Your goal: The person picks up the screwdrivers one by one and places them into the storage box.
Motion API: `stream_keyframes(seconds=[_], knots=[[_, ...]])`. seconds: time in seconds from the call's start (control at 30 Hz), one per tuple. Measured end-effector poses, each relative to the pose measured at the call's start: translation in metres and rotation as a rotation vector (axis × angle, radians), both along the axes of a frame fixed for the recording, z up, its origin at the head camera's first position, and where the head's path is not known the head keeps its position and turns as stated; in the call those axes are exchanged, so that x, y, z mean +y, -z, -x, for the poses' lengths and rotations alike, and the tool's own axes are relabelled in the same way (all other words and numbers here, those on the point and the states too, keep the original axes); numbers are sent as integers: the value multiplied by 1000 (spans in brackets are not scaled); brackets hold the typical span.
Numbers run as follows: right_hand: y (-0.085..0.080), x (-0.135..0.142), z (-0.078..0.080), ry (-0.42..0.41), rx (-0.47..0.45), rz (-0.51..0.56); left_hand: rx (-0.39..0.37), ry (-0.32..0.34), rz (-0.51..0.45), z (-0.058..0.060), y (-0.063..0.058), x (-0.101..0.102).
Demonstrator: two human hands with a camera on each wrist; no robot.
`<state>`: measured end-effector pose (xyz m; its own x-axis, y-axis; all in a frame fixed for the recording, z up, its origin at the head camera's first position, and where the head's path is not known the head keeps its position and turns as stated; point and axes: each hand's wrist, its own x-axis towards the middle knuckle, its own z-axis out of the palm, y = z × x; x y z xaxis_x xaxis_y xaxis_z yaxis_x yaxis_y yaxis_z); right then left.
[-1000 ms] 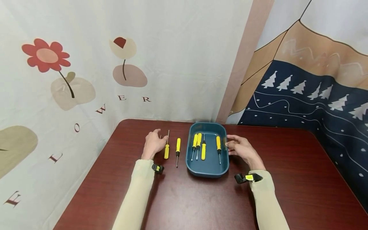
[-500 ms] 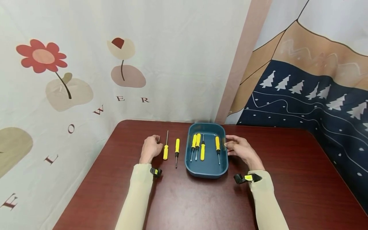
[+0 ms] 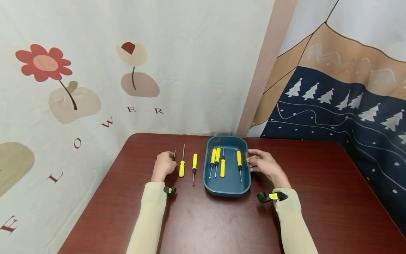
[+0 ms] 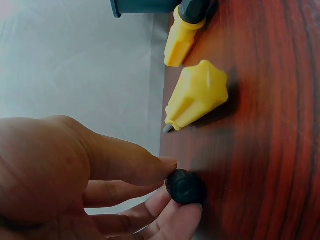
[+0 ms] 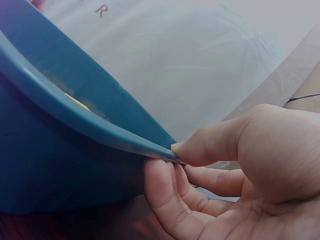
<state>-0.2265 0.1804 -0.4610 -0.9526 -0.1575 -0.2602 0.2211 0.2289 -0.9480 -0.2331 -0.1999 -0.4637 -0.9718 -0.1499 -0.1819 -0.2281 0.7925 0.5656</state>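
My left hand point(image 3: 164, 164) pinches a black-handled screwdriver point(image 4: 186, 187) between thumb and fingers at the table's left side. Only its thin shank and a bit of dark handle show past the fingers in the head view. Just right of it lie a yellow screwdriver point(image 3: 182, 168), shank pointing away, and a yellow-and-black screwdriver point(image 3: 195, 163), shank pointing toward me. My right hand point(image 3: 267, 166) grips the right rim of a blue bin point(image 5: 107, 132), thumb on the inside and fingers outside. Several yellow-and-black screwdrivers lie in the bin, among them one point(image 3: 239, 159) apart on the right.
The dark red table point(image 3: 206, 225) ends at the back against a white curtain point(image 3: 196, 70) with printed flowers. A navy printed cloth point(image 3: 320, 120) hangs along the right side. Small black cameras sit on both wrists.
My left hand has drawn slightly left and toward me, off the yellow screwdriver's shank, and its fingers have closed around the black-handled screwdriver. My right hand stays on the bin's rim.
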Motion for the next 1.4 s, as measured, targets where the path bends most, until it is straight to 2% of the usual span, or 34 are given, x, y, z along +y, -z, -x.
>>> stream_keyframes(seconds=[0.43,0.73,0.9,1.17,1.4], knots=[[2,0,-1,5,0,-1,-16,-28,-8,0,2,2],[1,-1,0,2,6,4,-21,-92,-60,-1,1,2],[0,-1,1,7,1,0,-28,-99,-92,0,-1,0],[0,-1,0,0,6,-6,-1,-92,-127,0,1,-1],[1,0,1,5,1,1,37,-116,-147,1,0,-1]])
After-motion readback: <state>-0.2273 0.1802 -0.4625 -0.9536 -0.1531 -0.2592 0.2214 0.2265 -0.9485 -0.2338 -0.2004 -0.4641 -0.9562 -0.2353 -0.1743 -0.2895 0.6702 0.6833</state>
